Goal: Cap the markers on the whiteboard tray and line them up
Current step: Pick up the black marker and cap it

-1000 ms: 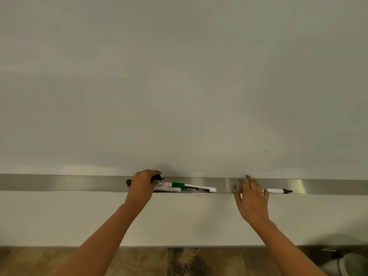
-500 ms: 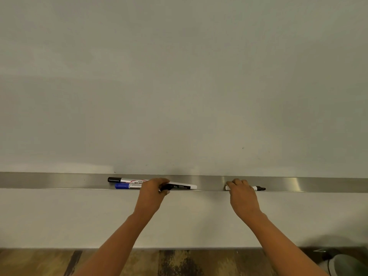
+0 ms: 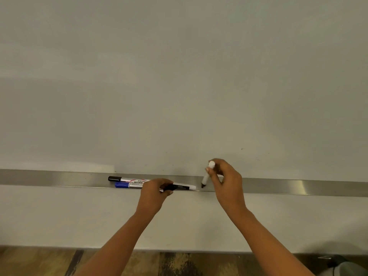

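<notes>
Tray (image 3: 298, 187): long brushed-metal ledge.
Black-capped marker (image 3: 127, 179), blue-capped marker (image 3: 127, 185): laid parallel at left.
Left hand (image 3: 154, 196): closed around a black-banded marker (image 3: 183, 187).
Right hand (image 3: 227, 182): a slim white marker (image 3: 207, 176) is pinched, held tip-down.

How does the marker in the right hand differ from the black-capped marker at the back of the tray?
The marker in the right hand is lifted and stands nearly upright, dark end down; the black-capped marker lies flat along the tray. The first is pinched by the right hand; the second is untouched. The first looks slimmer. Both have white barrels.
</notes>
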